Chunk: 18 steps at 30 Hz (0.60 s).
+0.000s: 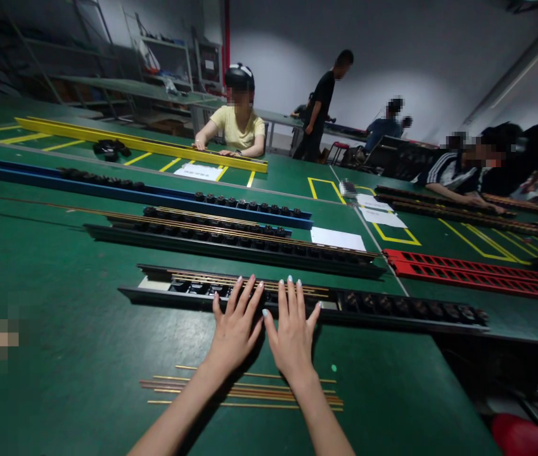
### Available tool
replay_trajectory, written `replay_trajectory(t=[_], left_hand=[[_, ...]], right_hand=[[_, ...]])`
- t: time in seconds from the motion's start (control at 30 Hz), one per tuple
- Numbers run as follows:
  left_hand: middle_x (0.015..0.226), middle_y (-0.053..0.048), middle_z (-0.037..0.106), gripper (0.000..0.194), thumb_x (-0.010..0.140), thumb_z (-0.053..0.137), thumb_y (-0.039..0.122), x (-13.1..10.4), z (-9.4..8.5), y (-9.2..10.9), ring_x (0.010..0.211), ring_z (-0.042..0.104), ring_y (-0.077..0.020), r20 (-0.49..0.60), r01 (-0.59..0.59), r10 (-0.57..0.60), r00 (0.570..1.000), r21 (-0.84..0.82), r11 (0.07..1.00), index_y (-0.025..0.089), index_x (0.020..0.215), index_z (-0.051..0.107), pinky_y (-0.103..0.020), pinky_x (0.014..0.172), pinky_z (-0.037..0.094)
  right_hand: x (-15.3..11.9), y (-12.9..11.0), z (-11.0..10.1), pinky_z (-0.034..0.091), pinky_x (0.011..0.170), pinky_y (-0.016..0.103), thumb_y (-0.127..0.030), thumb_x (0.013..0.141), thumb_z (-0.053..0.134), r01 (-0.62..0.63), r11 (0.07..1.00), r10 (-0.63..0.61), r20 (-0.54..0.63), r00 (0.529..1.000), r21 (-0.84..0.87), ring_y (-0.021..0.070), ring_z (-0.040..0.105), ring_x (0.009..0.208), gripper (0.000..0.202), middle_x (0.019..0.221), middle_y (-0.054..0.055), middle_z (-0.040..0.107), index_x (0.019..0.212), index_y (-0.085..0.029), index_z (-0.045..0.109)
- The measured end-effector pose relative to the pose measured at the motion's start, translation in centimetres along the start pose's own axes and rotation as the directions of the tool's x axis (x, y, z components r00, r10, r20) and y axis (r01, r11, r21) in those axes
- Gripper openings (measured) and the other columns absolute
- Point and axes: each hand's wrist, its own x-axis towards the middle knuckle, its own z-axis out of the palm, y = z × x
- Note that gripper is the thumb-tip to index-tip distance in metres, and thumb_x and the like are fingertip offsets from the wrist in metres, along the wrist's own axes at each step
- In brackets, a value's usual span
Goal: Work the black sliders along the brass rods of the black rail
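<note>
Both hands rest with fingers spread on a long black channel [392, 320] that lies across the green table. My left hand [235, 323] touches thin brass-coloured rods [192, 277] and black parts inside it. Just to its right, my right hand [291, 323] lies over the same rods, its thumb close to the left one. Neither hand is closed round anything. Round black parts [402, 308] fill the channel's right end. Under my forearms, several loose brass and copper-coloured rods [249, 392] lie on the table.
Beyond are another black channel with rods [249, 244], a blue channel [164, 193], a yellow channel [154, 145] and red slotted rails [463, 272]. A white paper [338, 239] lies between them. A person [237, 123] sits opposite; others are behind and at right. The table edge [463, 396] is at lower right.
</note>
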Motion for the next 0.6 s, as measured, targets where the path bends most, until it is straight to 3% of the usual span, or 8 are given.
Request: replay_trajectory(t=[0.6], left_hand=[[0.153,-0.007,0.03,0.066,0.089,0.041,0.023,-0.12,0.02,-0.03,0.143,0.022,-0.0244,-0.001,0.012,-0.012,1.0,-0.049,0.999,0.026,0.149,0.016,-0.054,0.113,-0.003]], right_hand=[[-0.22,-0.18,-0.22,0.008,0.11,0.065,-0.041,0.097,0.029,0.083,0.994,-0.083,-0.003,0.997,0.065,0.0243,0.015,0.144,0.055,0.155,0.006,0.022,0.149,-0.026,0.02]])
